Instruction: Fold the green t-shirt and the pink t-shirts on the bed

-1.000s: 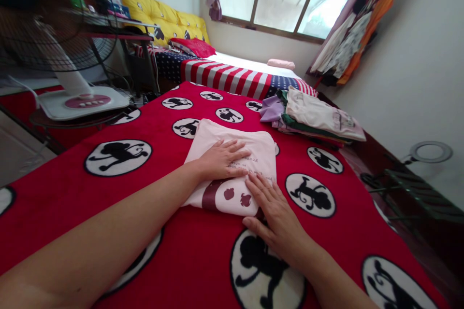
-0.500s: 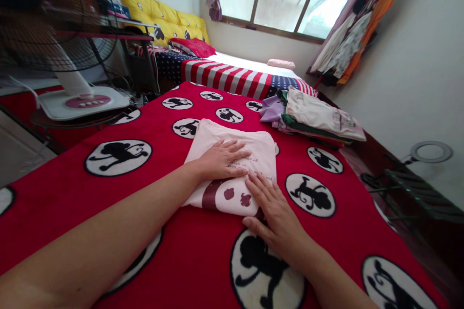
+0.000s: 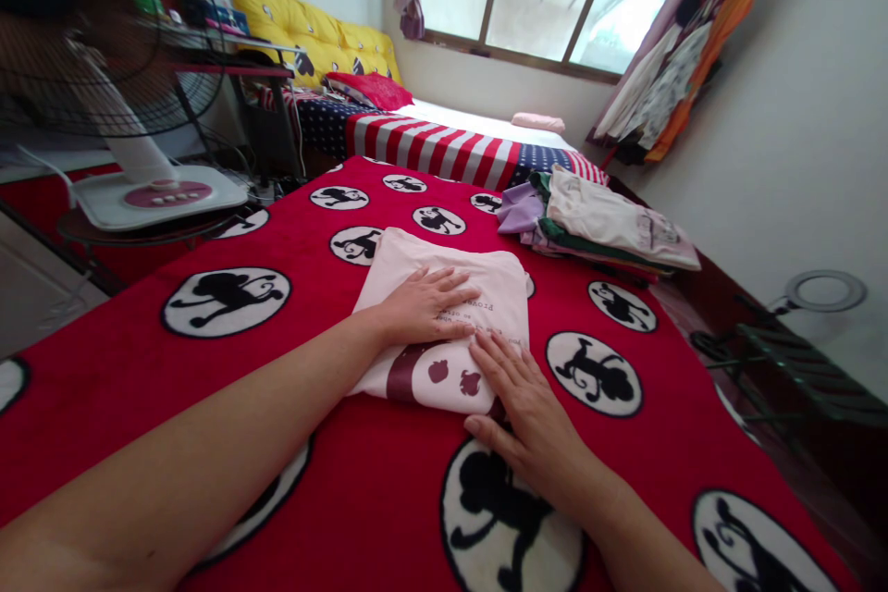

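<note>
Pale pink cotton-looking fabric, folded into a flat, roughly square garment (image 3: 498, 282), lies on a red plush blanket (image 3: 361, 490) patterned with black monkey figures in white ovals. The left hand (image 3: 426, 307) rests palm down across the middle of the garment, its fingers stretched out and gripping nothing. The right hand (image 3: 524, 398) is likewise opened out, its fingers laid on the garment's near right part and its thumb spread away from them near the front edge. The two hands are close together, with the right fingertips just beside the left hand. Dark lettering and maroon printed shapes show around them. Beyond the garment, to the right, is a stack of folded clothes (image 3: 610, 227), with a cream printed piece on top and purple and dark green fabric below. Well off to the left, a white fan base with a pink button panel (image 3: 163, 194) stands on a dark round stool (image 3: 139, 239). Behind the blanket runs a stars-and-stripes bed cover (image 3: 444, 148).
</note>
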{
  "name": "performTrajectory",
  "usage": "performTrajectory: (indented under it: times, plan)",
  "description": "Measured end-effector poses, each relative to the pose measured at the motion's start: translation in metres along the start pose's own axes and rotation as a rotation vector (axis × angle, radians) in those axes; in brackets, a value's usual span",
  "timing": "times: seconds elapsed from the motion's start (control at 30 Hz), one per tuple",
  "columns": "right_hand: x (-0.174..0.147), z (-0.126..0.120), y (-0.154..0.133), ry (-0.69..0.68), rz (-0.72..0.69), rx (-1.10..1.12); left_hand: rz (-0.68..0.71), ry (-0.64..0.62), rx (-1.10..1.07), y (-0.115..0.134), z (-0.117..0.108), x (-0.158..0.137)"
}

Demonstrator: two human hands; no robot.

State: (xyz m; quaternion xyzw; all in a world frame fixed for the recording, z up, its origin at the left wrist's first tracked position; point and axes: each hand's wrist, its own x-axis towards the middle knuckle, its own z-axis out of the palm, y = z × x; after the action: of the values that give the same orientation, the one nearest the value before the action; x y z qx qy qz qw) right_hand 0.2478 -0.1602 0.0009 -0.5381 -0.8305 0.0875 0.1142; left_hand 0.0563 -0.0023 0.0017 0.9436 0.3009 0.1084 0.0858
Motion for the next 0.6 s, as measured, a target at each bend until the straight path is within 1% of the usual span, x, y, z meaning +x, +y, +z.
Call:
performTrajectory:
  times: [0.13, 0.6]
  plan:
    - [-0.0003, -0.0003, -0.0002, 0.019, -0.003, 0.014, -0.001, -0.002, -0.002, -0.0002, -0.0001, 0.0]
    - [-0.0017, -0.0005, -0.0001, 0.02, -0.007, 0.012, -0.002, -0.002, 0.005, 0.0001, -0.0002, -0.0003]
